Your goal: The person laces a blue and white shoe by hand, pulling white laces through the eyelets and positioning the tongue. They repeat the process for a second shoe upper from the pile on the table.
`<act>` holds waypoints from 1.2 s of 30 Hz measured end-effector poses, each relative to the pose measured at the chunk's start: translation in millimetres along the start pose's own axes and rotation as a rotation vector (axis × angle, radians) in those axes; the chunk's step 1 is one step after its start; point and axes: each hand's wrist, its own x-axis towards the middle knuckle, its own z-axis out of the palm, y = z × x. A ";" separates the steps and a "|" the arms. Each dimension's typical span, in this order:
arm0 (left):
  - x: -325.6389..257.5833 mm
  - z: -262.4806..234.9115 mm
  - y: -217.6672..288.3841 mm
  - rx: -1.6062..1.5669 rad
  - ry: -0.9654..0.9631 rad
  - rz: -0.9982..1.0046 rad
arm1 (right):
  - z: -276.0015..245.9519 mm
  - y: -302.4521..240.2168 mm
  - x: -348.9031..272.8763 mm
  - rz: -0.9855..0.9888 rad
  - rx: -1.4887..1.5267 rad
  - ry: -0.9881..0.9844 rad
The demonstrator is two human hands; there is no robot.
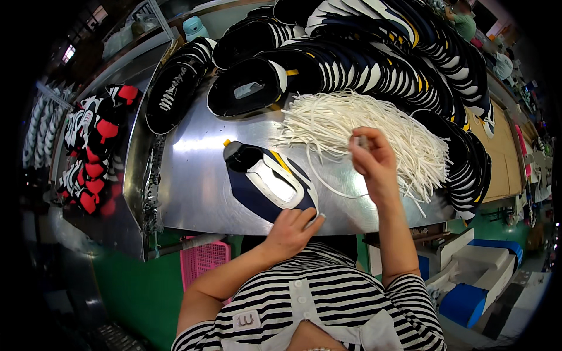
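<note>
A navy, white and yellow shoe upper (249,193) lies on the metal table in front of me, its lacing opening facing up. My left hand (290,231) is closed on its near end, fingers over the edge. Right of it, my right hand (374,155) is raised in front of a large heap of white shoelaces (351,117). Its thumb and fingers are pinched around something small and greyish that I cannot make out. One loose lace (316,175) curves out of the heap across the tabletop, between the upper and my right forearm.
Long nested rows of shoe uppers (357,67) fill the table's far side and bend down at the right. Red, black and white pieces (93,167) lie on a lower surface at left. A pink basket (202,257) stands below the table edge (193,225).
</note>
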 end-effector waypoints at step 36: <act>20.4 -107.1 -104.2 -0.666 -0.655 -1.153 | 57.5 110.0 -47.8 0.514 0.181 -0.119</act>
